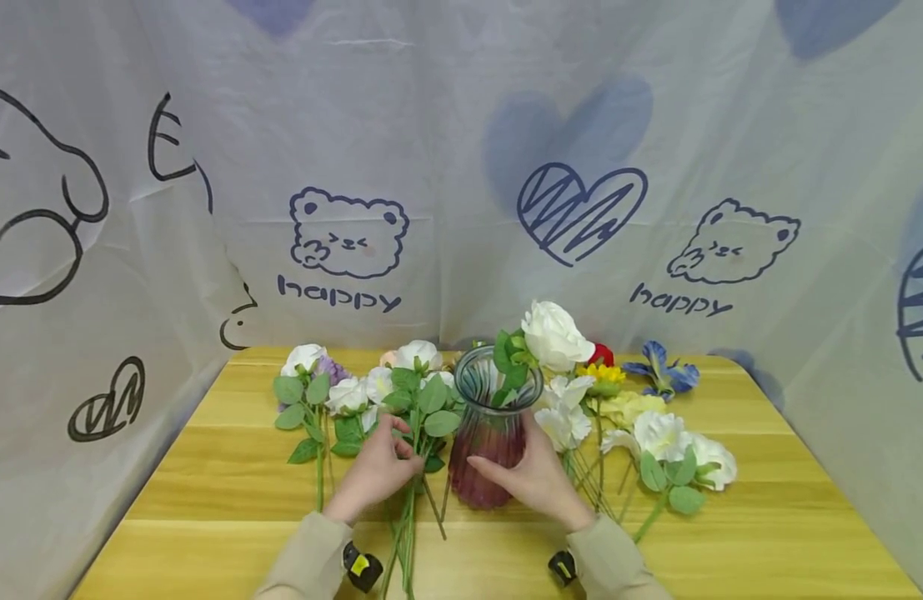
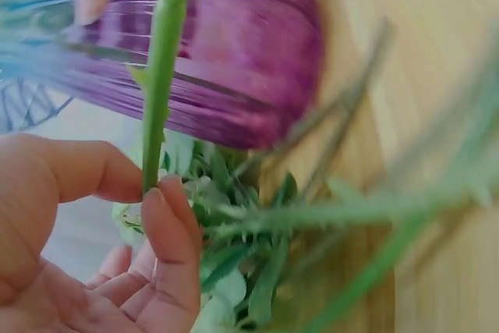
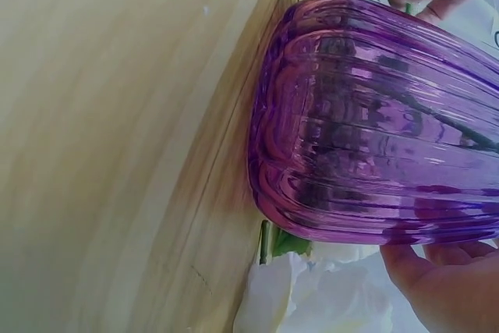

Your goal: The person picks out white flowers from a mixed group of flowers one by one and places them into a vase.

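Observation:
My right hand (image 1: pixel 536 479) grips the side of a ribbed glass vase (image 1: pixel 485 471), clear-blue at the rim and purple-pink below. One white rose (image 1: pixel 554 335) with green leaves leans out of the vase's mouth to the right, and its dark stem (image 3: pixel 444 118) shows through the glass. Left of the vase, my left hand (image 1: pixel 382 467) pinches a green stem (image 2: pixel 162 60) between thumb and forefinger, as the left wrist view shows. Leaves and white blooms crowd just beyond that hand, and several loose stems (image 1: pixel 406 537) run beneath it toward the table's near edge.
White flowers (image 1: pixel 303 360) with leaves and a purple bloom (image 1: pixel 331 369) lie at the left of the wooden table (image 1: pixel 206 483). To the vase's right are a yellow flower (image 1: pixel 605 377), a blue one (image 1: pixel 662 371) and white blooms (image 1: pixel 659 435). A printed curtain (image 1: pixel 446 167) hangs behind.

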Available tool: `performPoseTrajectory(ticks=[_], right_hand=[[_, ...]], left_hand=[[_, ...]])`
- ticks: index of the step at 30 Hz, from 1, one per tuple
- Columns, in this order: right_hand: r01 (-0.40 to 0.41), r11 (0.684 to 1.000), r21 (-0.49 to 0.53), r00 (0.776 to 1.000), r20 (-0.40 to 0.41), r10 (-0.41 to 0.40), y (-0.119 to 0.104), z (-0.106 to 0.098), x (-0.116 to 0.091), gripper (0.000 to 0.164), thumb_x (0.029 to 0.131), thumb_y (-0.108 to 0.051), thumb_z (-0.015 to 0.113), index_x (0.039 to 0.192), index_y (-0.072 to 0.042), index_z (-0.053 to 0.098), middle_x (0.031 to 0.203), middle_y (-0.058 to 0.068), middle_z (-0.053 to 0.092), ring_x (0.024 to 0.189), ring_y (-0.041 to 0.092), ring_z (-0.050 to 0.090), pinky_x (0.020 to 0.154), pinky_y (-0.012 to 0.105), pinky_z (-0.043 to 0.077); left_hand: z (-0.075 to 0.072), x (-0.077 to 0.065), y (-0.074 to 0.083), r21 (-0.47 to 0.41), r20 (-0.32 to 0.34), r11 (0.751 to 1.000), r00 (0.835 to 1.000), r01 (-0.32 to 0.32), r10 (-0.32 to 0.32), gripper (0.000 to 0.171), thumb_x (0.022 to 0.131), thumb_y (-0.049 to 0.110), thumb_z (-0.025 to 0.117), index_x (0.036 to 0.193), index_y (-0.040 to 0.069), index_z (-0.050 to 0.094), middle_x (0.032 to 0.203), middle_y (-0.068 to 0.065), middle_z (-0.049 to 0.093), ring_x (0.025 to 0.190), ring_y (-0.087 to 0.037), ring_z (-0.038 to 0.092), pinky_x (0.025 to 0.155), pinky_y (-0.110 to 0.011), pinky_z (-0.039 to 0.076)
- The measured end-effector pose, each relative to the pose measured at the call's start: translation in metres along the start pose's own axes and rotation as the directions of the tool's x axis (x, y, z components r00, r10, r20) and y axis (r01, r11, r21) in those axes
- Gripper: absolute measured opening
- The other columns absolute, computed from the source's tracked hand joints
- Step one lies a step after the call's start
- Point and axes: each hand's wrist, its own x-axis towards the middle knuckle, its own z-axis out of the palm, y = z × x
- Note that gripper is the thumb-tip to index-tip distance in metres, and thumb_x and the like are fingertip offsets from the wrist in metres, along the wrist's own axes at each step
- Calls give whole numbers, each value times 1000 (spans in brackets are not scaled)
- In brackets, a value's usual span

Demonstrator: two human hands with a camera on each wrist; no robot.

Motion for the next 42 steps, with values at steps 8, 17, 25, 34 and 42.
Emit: performPoseTrajectory(ticks=[8, 17, 25, 34, 42], right_hand=[[20, 1000, -17, 1000, -12, -20, 1, 0, 0, 83, 74, -17, 80, 142, -10, 32, 128, 9, 54, 109, 23, 58, 89, 40, 51], [38, 999, -20, 999, 2, -38, -1, -1, 0, 82, 75, -15, 79, 142, -8, 32, 128, 9, 53, 109, 23, 58, 89, 38, 51], [80, 996, -30, 997, -5, -80, 21, 1, 3, 84, 75, -24, 80, 143, -11, 32, 129, 7, 53, 109, 22, 58, 88, 39, 52], [17, 998, -65, 1000, 3, -17, 29, -9, 11, 83, 73, -33, 81, 140, -19, 34, 126, 4, 55, 110, 20, 57, 89, 39, 51], [-3, 999, -45, 1000, 3, 3, 39, -8, 15, 86, 71, -37, 81, 141, -24, 32, 127, 2, 54, 110, 19, 57, 90, 39, 50]], left_hand=[[-5, 11, 2, -378, 147, 900, 974, 215, -171, 42, 96, 15, 52, 129, -9, 43, 86, -14, 65, 57, -10, 57, 55, -23, 54], [-10, 13, 2, -426, 189, 875, 968, 230, -162, 34, 98, 17, 50, 119, -10, 51, 90, -8, 54, 62, -8, 54, 57, -17, 50], [-27, 10, 23, -375, 87, 920, 992, 116, -90, 35, 99, 19, 50, 124, -6, 50, 93, -10, 59, 66, -13, 58, 63, -25, 55], [-51, 15, 63, -277, -89, 954, 991, -117, 96, 33, 100, 17, 48, 128, 0, 46, 102, -14, 55, 71, -21, 58, 67, -31, 57], [-69, 29, 122, -147, -261, 892, 887, -428, 382, 31, 98, 9, 50, 127, -2, 48, 98, -18, 56, 77, -36, 60, 64, -33, 57]])
